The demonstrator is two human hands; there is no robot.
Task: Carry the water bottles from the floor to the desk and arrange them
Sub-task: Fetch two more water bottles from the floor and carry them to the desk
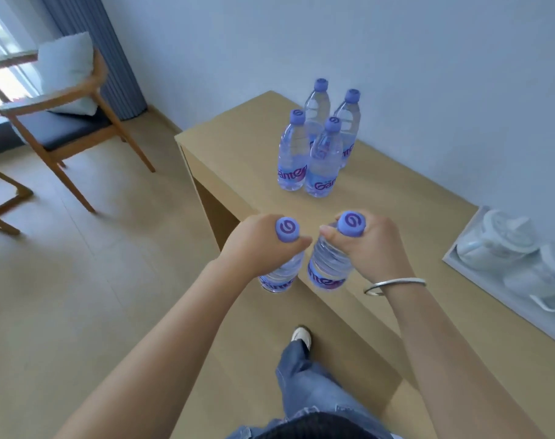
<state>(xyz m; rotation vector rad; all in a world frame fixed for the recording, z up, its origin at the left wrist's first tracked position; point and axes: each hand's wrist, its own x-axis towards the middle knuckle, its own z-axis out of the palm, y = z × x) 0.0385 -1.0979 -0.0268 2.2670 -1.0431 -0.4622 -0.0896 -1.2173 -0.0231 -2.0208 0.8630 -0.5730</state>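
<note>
Head view: nearest, at 6 o'clock, a jeans leg [304, 384] beside the desk [238, 147]. Above it the left hand [257, 245] curls round the neck of one bottle [280, 274], and the right hand [371, 245] round another bottle [328, 267], both near the desk's front edge. Four bottles [314, 144] stand clustered at 12 o'clock. Risk, I judge: the left bottle sits close to the edge and could tip off. Bare desktop lies between; a tray [466, 248] crowds 3 o'clock.
</note>
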